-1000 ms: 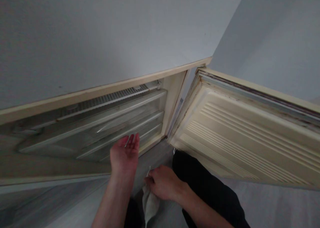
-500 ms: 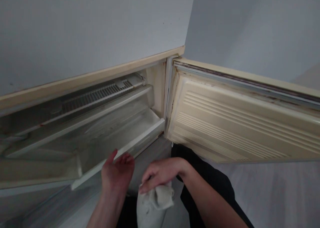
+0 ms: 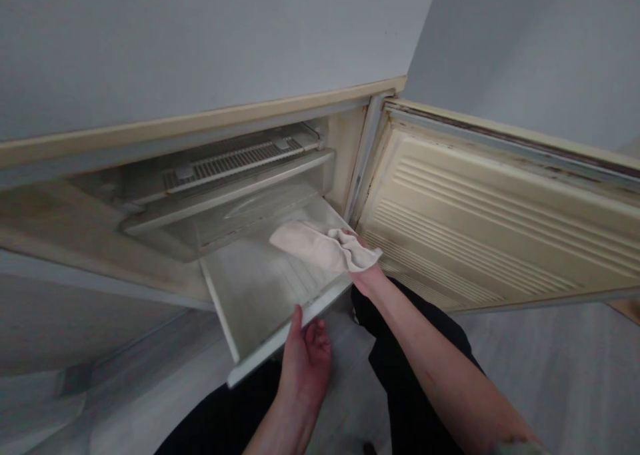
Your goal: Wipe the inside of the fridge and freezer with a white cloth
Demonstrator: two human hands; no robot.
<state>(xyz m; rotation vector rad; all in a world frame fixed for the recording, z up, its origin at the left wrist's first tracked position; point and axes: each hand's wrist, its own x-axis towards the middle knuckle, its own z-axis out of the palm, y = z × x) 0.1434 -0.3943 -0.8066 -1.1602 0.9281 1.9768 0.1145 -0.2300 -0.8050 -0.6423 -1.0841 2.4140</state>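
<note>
A pale drawer (image 3: 260,302) with a see-through front is pulled partway out of a freezer compartment. My left hand (image 3: 306,352) is at its front edge, thumb over the top and fingers curled below. A crumpled off-white cloth (image 3: 313,245) is draped over and held in my right hand (image 3: 366,280), which reaches across the drawer's right end. The cloth hides most of that hand's fingers. It hangs over or touches the drawer's inside; I cannot tell which.
The stained cream door (image 3: 480,222) stands wide open on the right. Above the drawer is a shelf with a slatted grille (image 3: 245,162). My dark-clad knees are under the drawer, over a grey wood-look floor (image 3: 545,362).
The drawer has come further out, with my left hand at its front. My right hand has moved up from below the drawer, carrying the cloth over it. The view has shifted.
</note>
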